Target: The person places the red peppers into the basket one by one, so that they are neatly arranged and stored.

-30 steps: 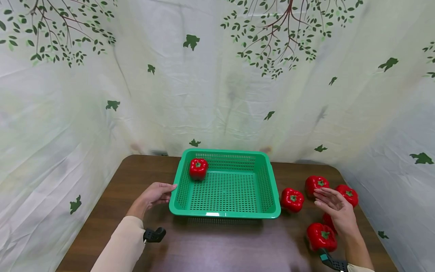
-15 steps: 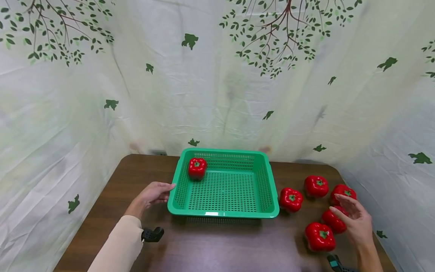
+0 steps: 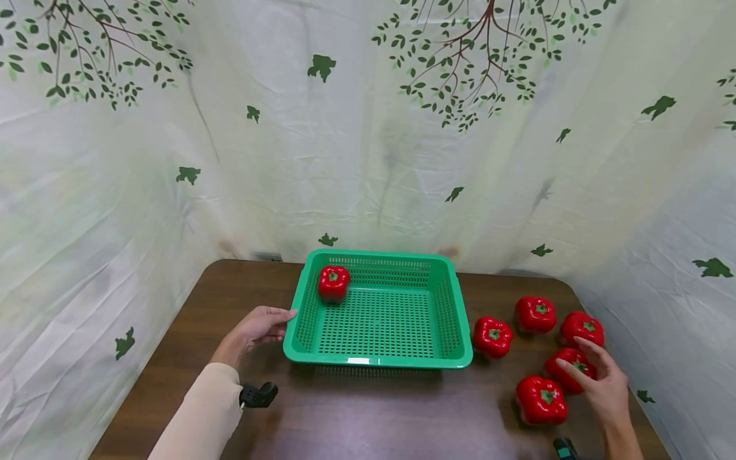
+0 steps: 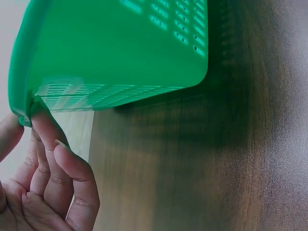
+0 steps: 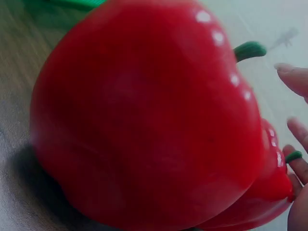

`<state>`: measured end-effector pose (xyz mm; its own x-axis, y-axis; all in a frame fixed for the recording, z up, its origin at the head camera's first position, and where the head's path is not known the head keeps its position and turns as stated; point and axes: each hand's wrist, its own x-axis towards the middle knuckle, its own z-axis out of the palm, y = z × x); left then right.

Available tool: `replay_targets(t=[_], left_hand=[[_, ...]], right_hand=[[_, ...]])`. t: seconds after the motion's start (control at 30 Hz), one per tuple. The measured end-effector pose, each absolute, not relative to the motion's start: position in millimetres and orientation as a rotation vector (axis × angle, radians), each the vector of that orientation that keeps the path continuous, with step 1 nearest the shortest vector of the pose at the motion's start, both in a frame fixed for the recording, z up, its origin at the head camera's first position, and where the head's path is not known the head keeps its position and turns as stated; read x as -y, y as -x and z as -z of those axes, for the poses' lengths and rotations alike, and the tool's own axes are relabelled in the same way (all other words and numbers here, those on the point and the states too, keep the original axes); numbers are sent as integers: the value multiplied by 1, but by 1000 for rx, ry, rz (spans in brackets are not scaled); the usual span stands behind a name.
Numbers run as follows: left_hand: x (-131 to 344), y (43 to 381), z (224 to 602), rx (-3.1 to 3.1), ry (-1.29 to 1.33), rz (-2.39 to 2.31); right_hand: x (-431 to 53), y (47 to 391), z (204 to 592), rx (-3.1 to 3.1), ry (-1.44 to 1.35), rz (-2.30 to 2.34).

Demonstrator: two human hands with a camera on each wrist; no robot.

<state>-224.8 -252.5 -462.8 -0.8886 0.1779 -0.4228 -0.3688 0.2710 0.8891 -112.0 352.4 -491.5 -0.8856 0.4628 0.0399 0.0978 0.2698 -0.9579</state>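
At the left rim of a green plastic basket [image 3: 414, 363], my left hand [image 3: 260, 327] pinches the edge between thumb and fingers. The left wrist view shows the fingertips [image 4: 47, 126] under the basket's lip. One red bell pepper [image 3: 333, 284] sits in the basket's far left corner. My right hand [image 3: 609, 387] is over another red bell pepper [image 3: 566, 372] on the table's right side, thumb and fingers spread around it. Whether they touch it I cannot tell. In the right wrist view a nearer bell pepper [image 5: 144, 115] partly covers that one.
Other red bell peppers stand close by: a front one [image 3: 542, 401], one beside the basket [image 3: 492, 337], one behind [image 3: 535, 314] and one at far right [image 3: 582, 328]. The brown wooden table [image 3: 368, 415] meets a leaf-printed cloth [image 3: 374, 160] at the back and sides.
My right hand has moved right and toward me, from above the rear bell peppers to the one between the front and far right ones. The left hand keeps its pinch on the basket rim.
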Motion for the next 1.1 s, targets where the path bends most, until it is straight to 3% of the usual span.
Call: replay_targets(t=[0.6,1.1], left_hand=[[252,222,463,-2109,172,-1656],[251,221,461,-2114,174,-1661]], right_hand=[[-357,116,503,2497,728,-1341],[-362,116,506,2585,787,-1415]])
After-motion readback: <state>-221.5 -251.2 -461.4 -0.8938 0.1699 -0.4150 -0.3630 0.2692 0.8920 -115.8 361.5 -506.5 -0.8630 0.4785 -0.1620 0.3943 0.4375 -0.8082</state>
